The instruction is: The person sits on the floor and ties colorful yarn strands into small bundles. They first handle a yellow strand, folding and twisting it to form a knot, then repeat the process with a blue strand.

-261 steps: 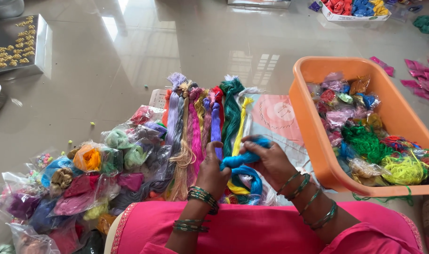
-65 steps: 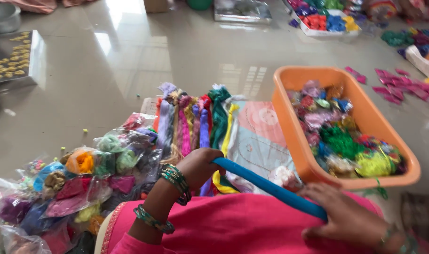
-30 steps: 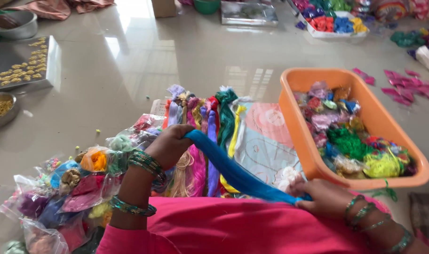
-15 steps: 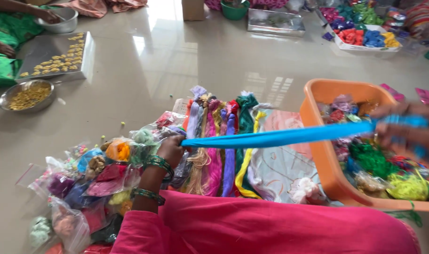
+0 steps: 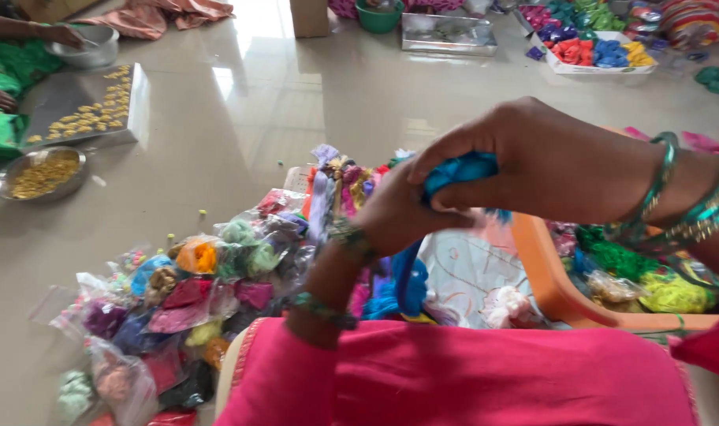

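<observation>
Both my hands are raised together in front of the camera. My right hand (image 5: 556,162), with green bangles on the wrist, closes over a bunch of blue thread (image 5: 462,170). My left hand (image 5: 403,213) meets it from below and also grips the blue thread, which hangs down in a loop (image 5: 407,280) toward my pink-clad lap (image 5: 470,379). Below the hands lies a row of coloured thread hanks (image 5: 336,189) on the floor.
An orange plastic tub (image 5: 553,288) of coloured thread bundles stands at my right. Several clear bags of coloured thread (image 5: 194,292) lie at my left. Farther left are a metal tray of yellow pieces (image 5: 83,110), a steel bowl (image 5: 40,170) and another person in green (image 5: 1,95).
The blue thread was stretched wide between my hands, the right hand far out over the orange tub. Now the right hand has come back to the left and the thread is gathered between them.
</observation>
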